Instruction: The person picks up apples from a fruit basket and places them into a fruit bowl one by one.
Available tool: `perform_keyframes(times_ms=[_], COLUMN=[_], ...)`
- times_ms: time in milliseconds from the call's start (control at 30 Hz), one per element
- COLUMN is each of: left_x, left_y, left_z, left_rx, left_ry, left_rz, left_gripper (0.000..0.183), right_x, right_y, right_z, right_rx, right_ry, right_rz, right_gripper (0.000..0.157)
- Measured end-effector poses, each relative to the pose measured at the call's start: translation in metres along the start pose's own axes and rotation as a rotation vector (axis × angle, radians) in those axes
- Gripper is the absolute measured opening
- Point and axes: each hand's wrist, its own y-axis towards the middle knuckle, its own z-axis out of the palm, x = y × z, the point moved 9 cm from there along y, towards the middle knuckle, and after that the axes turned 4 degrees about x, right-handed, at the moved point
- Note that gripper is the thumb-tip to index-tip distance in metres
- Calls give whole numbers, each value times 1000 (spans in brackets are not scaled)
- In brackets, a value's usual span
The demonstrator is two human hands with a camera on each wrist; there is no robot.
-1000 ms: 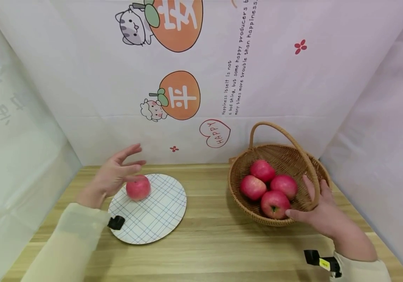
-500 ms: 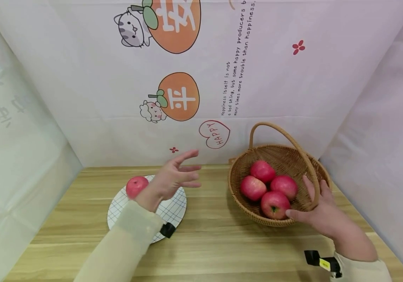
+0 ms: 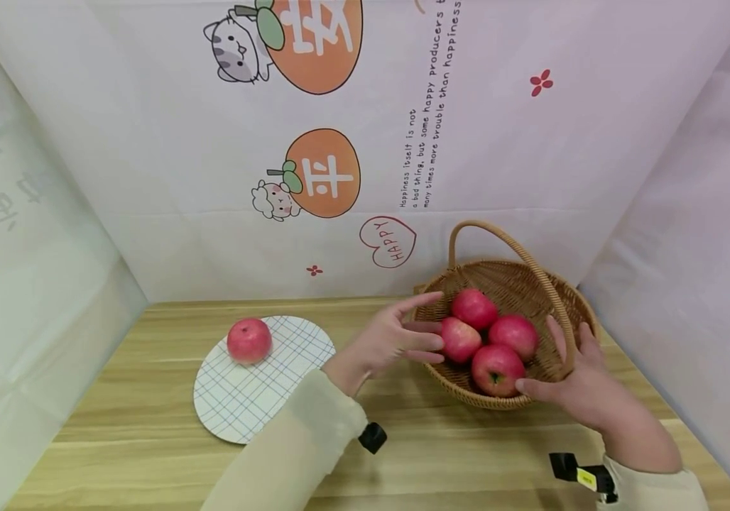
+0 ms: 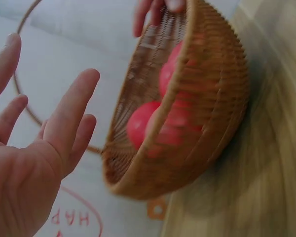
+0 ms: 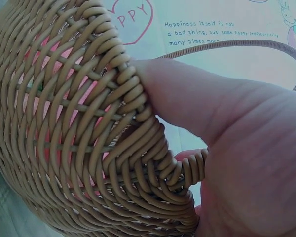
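Observation:
My right hand (image 3: pixel 601 401) grips the rim of a brown wicker basket (image 3: pixel 525 284) at the base of its handle. Up close in the right wrist view, the thumb (image 5: pixel 187 94) lies on the woven rim. Several red apples (image 3: pixel 498 370) are piled in the basket. Over the basket's left rim my left hand (image 3: pixel 393 341) is held with its fingers spread, beside the leftmost apple (image 3: pixel 461 339). In the left wrist view this hand (image 4: pixel 29 173) holds nothing. One more apple (image 3: pixel 249 341) sits on a round checked plate (image 3: pixel 243 408) at the left.
Plate and basket stand apart on a wood-grain table (image 3: pixel 429 461). A white printed cloth (image 3: pixel 499 142) rises behind them, and pale cloth walls (image 3: pixel 33 234) close both sides. The basket's tall handle (image 3: pixel 502 234) arches over its opening.
My left hand has moved right, away from the plate and across to the basket's left rim, leaving the apple on the plate. The right hand stays on the basket.

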Motion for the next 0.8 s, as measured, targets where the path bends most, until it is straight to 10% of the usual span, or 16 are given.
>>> perform_keyframes(times_ms=[333,800], left_x=[31,42], left_y=[29,45], left_z=[21,6], left_rx=[8,-108], left_ry=[67,168], left_rz=[-61,-52], left_gripper=[66,72], right_x=[4,4], right_y=[-1,0], right_z=[0,0], right_rx=[-12,-28], right_ry=[-4,-21], right_rz=[-7,-13], right_gripper=[125,126])
